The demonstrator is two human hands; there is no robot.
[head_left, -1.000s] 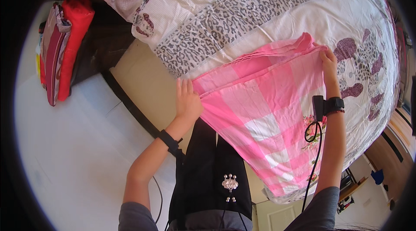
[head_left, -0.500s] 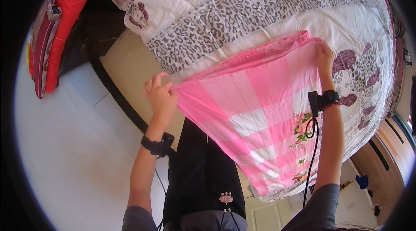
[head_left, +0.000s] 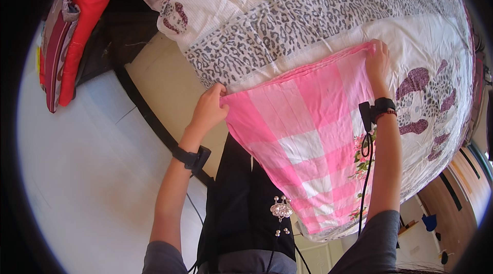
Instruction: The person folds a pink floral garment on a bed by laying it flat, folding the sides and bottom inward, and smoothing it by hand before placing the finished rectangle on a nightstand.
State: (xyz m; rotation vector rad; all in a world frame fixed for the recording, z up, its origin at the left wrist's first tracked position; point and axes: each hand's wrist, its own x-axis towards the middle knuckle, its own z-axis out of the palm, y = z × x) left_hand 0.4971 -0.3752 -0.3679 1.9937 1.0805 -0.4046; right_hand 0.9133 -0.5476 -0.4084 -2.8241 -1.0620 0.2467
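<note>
A pink and white checked cloth (head_left: 295,115), printed with flowers down its right side, hangs over the near edge of the bed. Several layers show along its far edge, which is drawn straight. My left hand (head_left: 210,107) pinches the far left corner, by the bed's edge. At the far right corner my right hand (head_left: 378,63) grips the cloth, with fingers curled over it. A leopard-print and white bed cover (head_left: 267,30) lies beneath and beyond the cloth.
Rolled or folded red bedding (head_left: 84,32) stands at the far left beside a dark piece of furniture (head_left: 126,38). A pale surface (head_left: 102,171) fills the left side. Wooden furniture (head_left: 462,186) is at the lower right.
The cloth's far edge has been pulled straighter, its layers lying closer together and flatter on the bed. My left hand has moved right and slightly farther; my right hand has shifted slightly left.
</note>
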